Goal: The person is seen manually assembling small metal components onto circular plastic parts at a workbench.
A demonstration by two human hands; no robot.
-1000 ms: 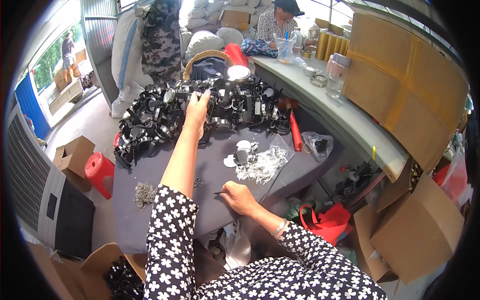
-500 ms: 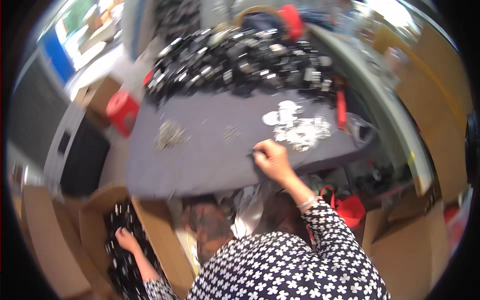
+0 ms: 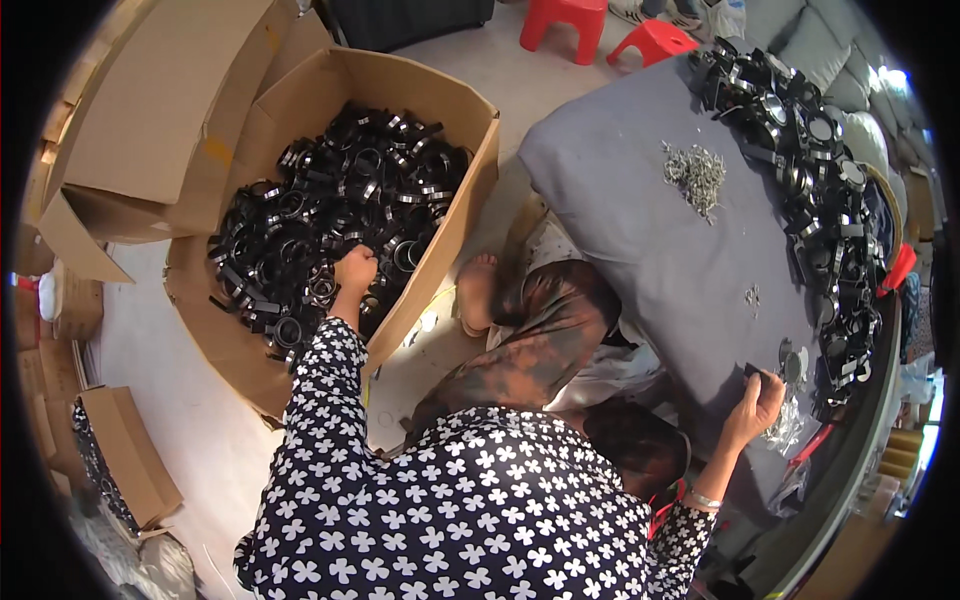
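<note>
My left hand point(image 3: 355, 268) is down in a large cardboard box point(image 3: 430, 285), its fingers curled against a heap of black straps with round silver-rimmed cases point(image 3: 365, 165), which look like wristwatches. What those fingers hold, if anything, is hidden. At the near end of the grey cloth-covered table point(image 3: 640, 260), my right hand point(image 3: 757, 405) is closed, with a small black piece point(image 3: 752, 371) showing at its fingertips. Just beyond it lie several flat silver discs point(image 3: 793, 362) and a pile of shiny small parts point(image 3: 785, 425).
More watch-like pieces point(image 3: 820, 190) are heaped along the table's far side. Small metal pins point(image 3: 695, 178) lie piled on the cloth, with a smaller cluster point(image 3: 752, 295) nearby. Red stools point(image 3: 565, 25) stand behind. A smaller carton point(image 3: 130, 455) is at lower left.
The view has swung left, so the box now shows more fully. My left hand is still in the box, farther from its near end. My right hand remains near the discs.
</note>
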